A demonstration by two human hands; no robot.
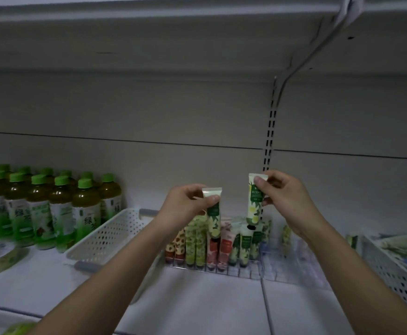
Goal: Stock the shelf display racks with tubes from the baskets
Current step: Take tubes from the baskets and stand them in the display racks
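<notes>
Held one tube (pixel 214 213) in left hand (pixel 185 206), another tube (pixel 255 199) in right hand (pixel 287 192), pinched tight, above the rack (pixel 246 270). Best lowered straight, cap down.

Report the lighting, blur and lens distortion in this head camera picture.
Head view: dim, with the upper shelf shadowing the back panel; wide-angle bending curves that shelf edge; the green tea bottles show small glare spots; the tubes in the left hand and right hand are fairly sharp; the right basket blurs.
</notes>
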